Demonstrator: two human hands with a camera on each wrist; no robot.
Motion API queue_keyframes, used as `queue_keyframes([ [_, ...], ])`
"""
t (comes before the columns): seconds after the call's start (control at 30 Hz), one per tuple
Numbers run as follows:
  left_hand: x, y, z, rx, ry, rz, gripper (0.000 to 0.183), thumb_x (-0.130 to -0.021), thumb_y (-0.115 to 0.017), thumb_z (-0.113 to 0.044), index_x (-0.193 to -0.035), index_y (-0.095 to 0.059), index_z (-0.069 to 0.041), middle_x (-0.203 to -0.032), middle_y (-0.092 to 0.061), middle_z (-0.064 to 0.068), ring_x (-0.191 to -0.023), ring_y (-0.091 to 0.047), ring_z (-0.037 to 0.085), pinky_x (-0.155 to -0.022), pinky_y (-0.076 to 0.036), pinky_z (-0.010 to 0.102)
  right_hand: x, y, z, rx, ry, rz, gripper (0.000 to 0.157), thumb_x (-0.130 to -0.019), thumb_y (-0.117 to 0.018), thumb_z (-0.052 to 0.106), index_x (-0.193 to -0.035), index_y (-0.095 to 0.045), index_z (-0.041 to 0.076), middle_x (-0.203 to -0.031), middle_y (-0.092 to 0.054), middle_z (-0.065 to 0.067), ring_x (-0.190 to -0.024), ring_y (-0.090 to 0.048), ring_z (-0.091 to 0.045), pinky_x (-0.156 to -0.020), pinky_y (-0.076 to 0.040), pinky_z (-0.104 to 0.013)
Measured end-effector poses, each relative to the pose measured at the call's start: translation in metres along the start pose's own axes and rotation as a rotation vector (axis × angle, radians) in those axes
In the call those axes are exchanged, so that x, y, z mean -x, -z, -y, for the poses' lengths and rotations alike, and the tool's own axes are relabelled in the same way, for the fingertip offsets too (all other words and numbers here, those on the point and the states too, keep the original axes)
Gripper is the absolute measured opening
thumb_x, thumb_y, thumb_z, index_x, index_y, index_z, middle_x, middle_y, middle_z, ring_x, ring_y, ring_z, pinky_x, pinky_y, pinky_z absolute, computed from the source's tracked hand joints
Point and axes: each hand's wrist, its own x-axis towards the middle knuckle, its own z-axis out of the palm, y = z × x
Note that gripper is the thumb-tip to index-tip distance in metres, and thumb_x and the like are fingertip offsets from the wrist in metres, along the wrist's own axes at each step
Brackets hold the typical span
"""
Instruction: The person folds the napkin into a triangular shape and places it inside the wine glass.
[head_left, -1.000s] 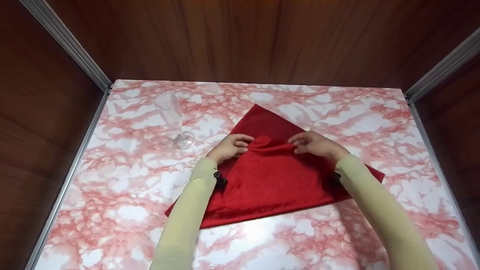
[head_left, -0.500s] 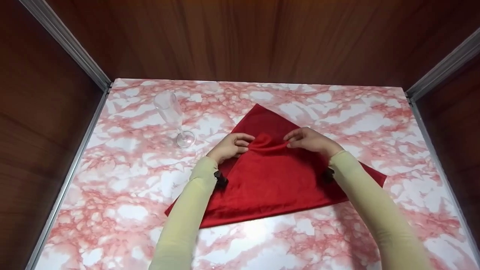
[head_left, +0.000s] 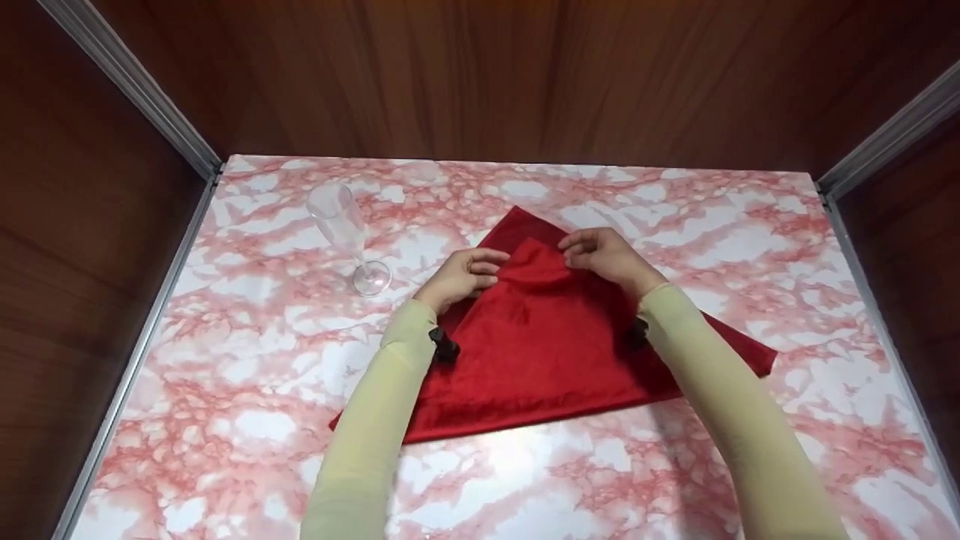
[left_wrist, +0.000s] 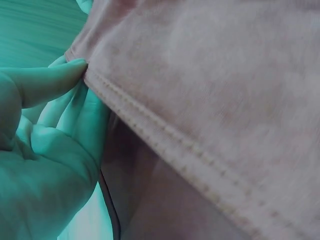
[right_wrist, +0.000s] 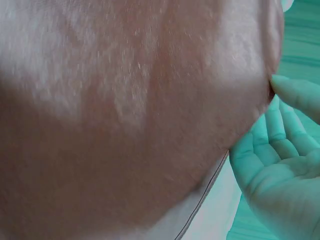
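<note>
On the marbled pink-and-white counter [head_left: 225, 420], around the middle, I have a red cloth [head_left: 547, 360], doubled over: brighter top layer narrowing to a peak, darker lower layer with its pointed corner showing beyond. Near side is one long, almost straight edge. Another corner sticks out past the right sleeve [head_left: 739, 420], and a small tip shows just left of the left sleeve [head_left: 367, 420]. Both sleeves pale yellow.

Left grip [head_left: 461, 277]: pinching the top layer's left edge, short of the peak. Left wrist feed has the thumb on the near face of the cloth, fingers behind, right at a stitched hem [left_wrist: 165, 142]; dark gap under that hem.

Right grip [head_left: 604, 259]: pinching the opposite edge, also close to the peak. Right wrist feed gives me the thumb tip on the rim, other fingers underneath, partly covered. Colours are off in both wrist feeds.

Clear stemmed flute [head_left: 339, 217] stands upright beyond and left of the left grip, apart from the cloth. Small black device [head_left: 444, 345] at the left wrist. Wood-grain back panel [head_left: 480, 82] behind the counter, grey metal rail [head_left: 135, 97] at the left corner.
</note>
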Motion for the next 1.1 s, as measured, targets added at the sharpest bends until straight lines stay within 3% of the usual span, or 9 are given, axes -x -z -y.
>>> queue_keyframes([
  [0.23,-0.015,0.009,-0.003,0.046,0.014,-0.101,0.043,-0.088,-0.058,0.012,-0.127,-0.059,-0.006,-0.113,-0.065,0.013,-0.09,-0.065,0.02,-0.071,-0.053,0.028,-0.017,0.0,0.013,-0.003,0.017,-0.049,0.032,-0.083,-0.061,-0.013,-0.115,-0.056,-0.017,-0.085,-0.063,-0.01,-0.079,-0.059,-0.014,-0.07,-0.05,-0.019],
  [0.5,-0.031,0.017,-0.008,0.08,0.022,-0.193,0.044,-0.088,-0.057,0.014,-0.127,-0.059,-0.005,-0.111,-0.066,0.013,-0.088,-0.065,0.017,-0.071,-0.053,0.026,-0.022,-0.003,0.036,0.041,0.025,-0.084,0.031,-0.084,-0.058,-0.013,-0.114,-0.055,-0.017,-0.104,-0.058,-0.037,-0.078,-0.063,-0.016,-0.072,-0.05,-0.024],
  [0.77,-0.04,0.021,-0.018,0.12,0.0,-0.201,0.045,-0.085,-0.06,0.015,-0.127,-0.057,0.0,-0.111,-0.065,0.018,-0.1,-0.063,0.022,-0.079,-0.052,0.028,-0.057,0.002,0.012,0.02,0.027,-0.119,0.032,-0.085,-0.058,-0.013,-0.117,-0.053,-0.015,-0.105,-0.063,-0.029,-0.076,-0.064,-0.012,-0.072,-0.051,-0.022],
  [1.1,-0.05,0.029,-0.017,0.12,0.0,-0.241,0.044,-0.084,-0.059,0.017,-0.126,-0.058,0.002,-0.109,-0.066,0.018,-0.099,-0.064,0.025,-0.077,-0.054,0.029,-0.069,0.006,0.003,-0.068,0.016,-0.117,0.035,-0.085,-0.058,-0.015,-0.119,-0.052,-0.016,-0.112,-0.06,-0.031,-0.084,-0.063,-0.015,-0.077,-0.053,-0.026],
])
